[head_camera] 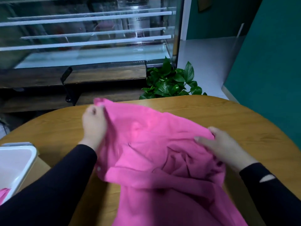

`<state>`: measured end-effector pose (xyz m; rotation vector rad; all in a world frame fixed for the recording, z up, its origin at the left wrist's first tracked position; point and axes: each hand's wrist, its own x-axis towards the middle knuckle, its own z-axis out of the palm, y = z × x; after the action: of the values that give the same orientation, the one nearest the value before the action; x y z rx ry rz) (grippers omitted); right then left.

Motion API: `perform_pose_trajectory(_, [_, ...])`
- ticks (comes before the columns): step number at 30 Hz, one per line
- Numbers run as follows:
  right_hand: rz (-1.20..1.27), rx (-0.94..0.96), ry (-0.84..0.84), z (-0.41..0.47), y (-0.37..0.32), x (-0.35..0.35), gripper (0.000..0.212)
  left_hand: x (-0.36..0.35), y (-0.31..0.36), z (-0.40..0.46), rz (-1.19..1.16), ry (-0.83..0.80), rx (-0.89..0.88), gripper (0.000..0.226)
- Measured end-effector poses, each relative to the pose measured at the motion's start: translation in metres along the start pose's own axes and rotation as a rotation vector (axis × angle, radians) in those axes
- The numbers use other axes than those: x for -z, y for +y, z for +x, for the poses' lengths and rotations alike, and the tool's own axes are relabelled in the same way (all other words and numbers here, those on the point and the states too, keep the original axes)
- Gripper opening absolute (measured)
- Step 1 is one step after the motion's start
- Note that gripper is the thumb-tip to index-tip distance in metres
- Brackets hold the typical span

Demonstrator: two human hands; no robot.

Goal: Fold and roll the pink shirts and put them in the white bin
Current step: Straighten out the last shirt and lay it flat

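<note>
Pink shirt (pixel 162 160) lies rumpled across the surface's (pixel 244 115) near edge; my left hand (pixel 93 126) pinches its far corner, my right hand (pixel 223 147) grasps the right edge. I should pull both outward, flattening wrinkles before folding.

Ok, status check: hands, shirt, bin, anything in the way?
Left hand pinching pink shirt at far edge; right hand gripping its right side. Shirt spread, rumpled, not yet folded. White bin at left, pink cloth inside. Nothing blocking.
</note>
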<state>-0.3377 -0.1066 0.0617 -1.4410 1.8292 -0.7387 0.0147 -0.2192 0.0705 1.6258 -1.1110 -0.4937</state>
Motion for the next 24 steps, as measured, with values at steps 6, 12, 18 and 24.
perform_pose_trajectory(6, [0.900, 0.071, -0.393, -0.026, -0.072, 0.030, 0.036, 0.033, 0.111, -0.011, -0.409, 0.026, -0.271, 0.019])
perform_pose_trajectory(12, [0.369, 0.358, -0.399, -0.033, -0.113, 0.026, 0.050, 0.006, 0.141, -0.074, 0.321, -0.950, -0.653, 0.053])
perform_pose_trajectory(18, [0.068, 0.244, -0.281, -0.042, -0.108, 0.029, 0.035, 0.011, 0.133, -0.070, 0.298, -0.675, -0.659, 0.021])
perform_pose_trajectory(24, [0.015, 0.135, 0.040, -0.046, -0.082, 0.028, 0.022, 0.043, 0.128, -0.045, 0.240, -0.264, -0.520, 0.020])
